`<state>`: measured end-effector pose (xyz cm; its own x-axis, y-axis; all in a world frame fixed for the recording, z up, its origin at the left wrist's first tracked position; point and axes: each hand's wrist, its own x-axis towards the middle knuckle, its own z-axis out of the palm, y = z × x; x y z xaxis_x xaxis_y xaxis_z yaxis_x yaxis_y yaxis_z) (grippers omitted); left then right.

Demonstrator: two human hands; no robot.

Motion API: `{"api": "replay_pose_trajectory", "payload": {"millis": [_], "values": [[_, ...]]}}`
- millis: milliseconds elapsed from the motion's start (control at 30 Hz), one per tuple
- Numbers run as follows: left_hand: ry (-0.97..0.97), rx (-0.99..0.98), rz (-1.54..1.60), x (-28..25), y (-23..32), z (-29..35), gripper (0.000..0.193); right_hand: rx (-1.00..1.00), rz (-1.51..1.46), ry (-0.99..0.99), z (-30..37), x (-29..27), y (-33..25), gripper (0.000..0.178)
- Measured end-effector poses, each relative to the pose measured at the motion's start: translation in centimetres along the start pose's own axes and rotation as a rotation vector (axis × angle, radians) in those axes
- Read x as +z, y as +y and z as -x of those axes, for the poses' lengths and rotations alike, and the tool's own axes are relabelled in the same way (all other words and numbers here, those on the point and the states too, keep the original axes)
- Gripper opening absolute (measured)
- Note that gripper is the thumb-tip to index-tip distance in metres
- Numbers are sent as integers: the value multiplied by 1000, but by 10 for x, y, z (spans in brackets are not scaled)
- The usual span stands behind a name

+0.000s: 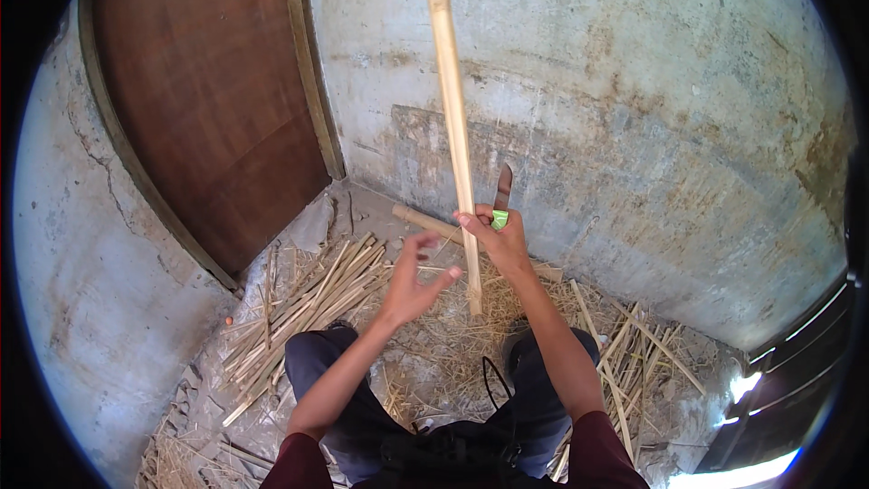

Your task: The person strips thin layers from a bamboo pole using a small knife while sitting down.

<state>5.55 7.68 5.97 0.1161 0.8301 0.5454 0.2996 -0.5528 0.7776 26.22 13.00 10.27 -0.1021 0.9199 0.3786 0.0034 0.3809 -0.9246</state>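
My right hand (500, 237) grips a knife (502, 190) with a green handle, blade pointing up, and its fingers also press against a long pale bamboo pole (453, 109). The pole stands nearly upright in front of me, its lower end near the straw between my knees and its top leaving the frame. My left hand (412, 273) hovers open just left of the pole, fingers spread, touching nothing. A shorter thick bamboo piece (425, 220) lies on the floor behind my hands.
Split bamboo strips (308, 303) lie heaped at the left, more strips (634, 353) at the right, with straw shavings (434, 353) over the floor. A stained concrete wall (634, 81) faces me. A brown wooden door (208, 100) stands at the left.
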Motion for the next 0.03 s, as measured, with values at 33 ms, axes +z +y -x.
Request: {"api": "replay_pose_trajectory", "payload": {"millis": [33], "values": [[-141,-84,53,9,-9,1,80,-23,17,6,-5,0,1,30]]}}
